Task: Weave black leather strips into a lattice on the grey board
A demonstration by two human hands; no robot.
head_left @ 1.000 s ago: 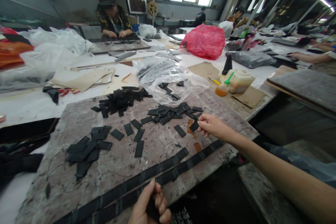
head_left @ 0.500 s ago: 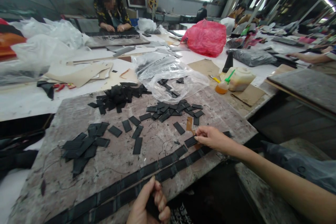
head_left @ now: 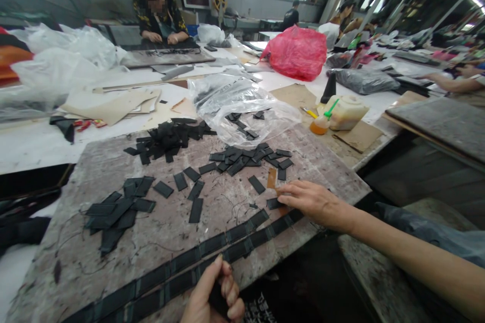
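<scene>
Stained board (head_left: 314,156): right hand (head_left: 308,201) has unpinched, flattening over a black piece (head_left: 272,204); left hand (head_left: 205,288) still curled, contents unclear

Matt black strips (head_left: 187,261), rough board (head_left: 322,161)

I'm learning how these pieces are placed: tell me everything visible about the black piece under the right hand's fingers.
The black piece is small, flat and straight-edged, perhaps fabric. Only its left part shows; the right hand covers the rest, seemingly touching it. It appears to lie on the worn board, just past the right-hand end of the farther black row.
</scene>
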